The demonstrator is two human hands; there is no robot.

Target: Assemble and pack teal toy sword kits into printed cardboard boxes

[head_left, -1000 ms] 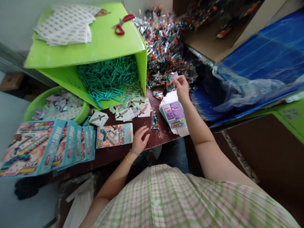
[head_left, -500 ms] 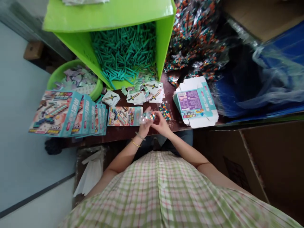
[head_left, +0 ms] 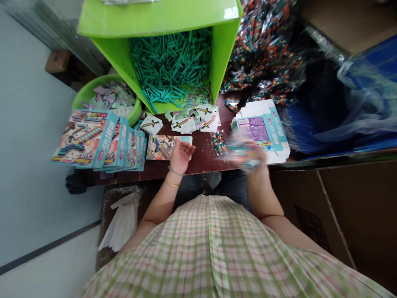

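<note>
The dark red surface [head_left: 203,156] carries an open green box [head_left: 158,18] of teal sticks [head_left: 173,62]. The left hand [head_left: 181,156], palm up, overlaps a printed carton [head_left: 159,148], its fingers loosely curled around nothing; the blurred right hand [head_left: 259,159] grasps a clear packet [head_left: 243,155] beside flattened cartons [head_left: 274,126].

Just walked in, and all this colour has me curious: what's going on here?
A person's right hand holds a motion-blurred clear packet near flattened cartons. The left hand, apparently empty, is at one end of a printed box; whether they touch is unclear. Between the hands, a small bag of colourful pieces lies on the table. Behind, a lime-green bin holds teal sticks.
</note>
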